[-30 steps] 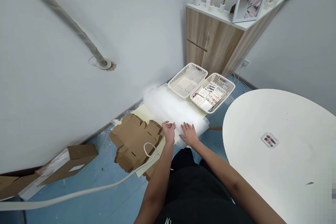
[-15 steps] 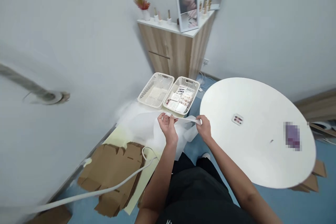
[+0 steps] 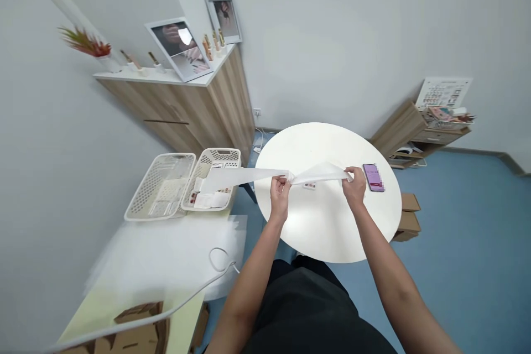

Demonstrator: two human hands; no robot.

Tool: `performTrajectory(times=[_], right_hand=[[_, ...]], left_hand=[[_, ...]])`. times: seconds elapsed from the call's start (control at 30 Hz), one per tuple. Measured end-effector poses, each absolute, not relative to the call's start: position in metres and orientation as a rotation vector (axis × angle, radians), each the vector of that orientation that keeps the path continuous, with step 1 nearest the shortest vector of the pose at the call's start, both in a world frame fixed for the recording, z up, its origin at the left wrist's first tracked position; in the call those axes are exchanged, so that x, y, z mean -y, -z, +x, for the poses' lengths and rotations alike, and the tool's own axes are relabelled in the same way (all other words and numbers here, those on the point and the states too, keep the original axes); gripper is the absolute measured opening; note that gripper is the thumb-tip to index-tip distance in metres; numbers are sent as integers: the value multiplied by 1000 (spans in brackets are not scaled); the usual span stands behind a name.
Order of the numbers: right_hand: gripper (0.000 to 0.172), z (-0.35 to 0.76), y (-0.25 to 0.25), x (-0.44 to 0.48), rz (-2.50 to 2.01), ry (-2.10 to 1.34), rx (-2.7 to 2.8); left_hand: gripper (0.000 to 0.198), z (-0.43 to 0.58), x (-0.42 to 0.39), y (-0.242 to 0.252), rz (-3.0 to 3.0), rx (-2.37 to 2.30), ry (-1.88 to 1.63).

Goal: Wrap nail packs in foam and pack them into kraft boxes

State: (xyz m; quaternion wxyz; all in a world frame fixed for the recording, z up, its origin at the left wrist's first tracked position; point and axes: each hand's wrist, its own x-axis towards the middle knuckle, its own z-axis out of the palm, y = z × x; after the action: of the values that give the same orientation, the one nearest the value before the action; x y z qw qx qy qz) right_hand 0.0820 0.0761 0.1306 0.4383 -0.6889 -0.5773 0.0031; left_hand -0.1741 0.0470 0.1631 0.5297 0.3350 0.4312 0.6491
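Observation:
A thin white wrapping sheet is stretched above the round white table, gathered narrow at my left hand. My left hand pinches it near its middle, and a loose end trails left over the right basket. Closed on the sheet's other end is my right hand, close to a purple-screened phone on the table. Just under the sheet, a small clear case with dark red pieces lies on the table, partly covered.
Two white plastic baskets stand at the left; the right one holds cards and packets. More white sheets lie in front of them. A white cable crosses above cardboard boxes. A wooden cabinet stands behind.
My view and both hands have swung right, from beside the baskets to over the round table. The held sheet has come along, and my hands are farther apart.

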Motion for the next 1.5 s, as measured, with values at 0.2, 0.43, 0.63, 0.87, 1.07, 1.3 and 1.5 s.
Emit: performTrajectory(times=[0.2,0.43,0.63,0.87,1.07,1.3,1.5], right_hand=[[29,152,-115,-38,-1794,76,1482],[38,140,-74,30,-1813,39,1847],[51,97,-34,48,-1943,-233,2021],[67,72,2,27,-2295,-764,2004],[63,69,16,34,-2305,-733,1993],[53,91,23,52,-2269,-587,1980],[61,116,29,55,-2139,-586,2076]], left_hand=[[27,-99,-110,-152,686,-826,-1365],[34,-22,-166,-147,508,-555,-1189],[32,-26,-178,-105,602,-894,-1138],[48,-71,-118,-32,721,-1266,-804],[52,-90,-56,0,751,-1254,-591],[42,-76,-42,-4,535,-1126,-510],[26,-53,-37,-8,659,-1075,-409]])
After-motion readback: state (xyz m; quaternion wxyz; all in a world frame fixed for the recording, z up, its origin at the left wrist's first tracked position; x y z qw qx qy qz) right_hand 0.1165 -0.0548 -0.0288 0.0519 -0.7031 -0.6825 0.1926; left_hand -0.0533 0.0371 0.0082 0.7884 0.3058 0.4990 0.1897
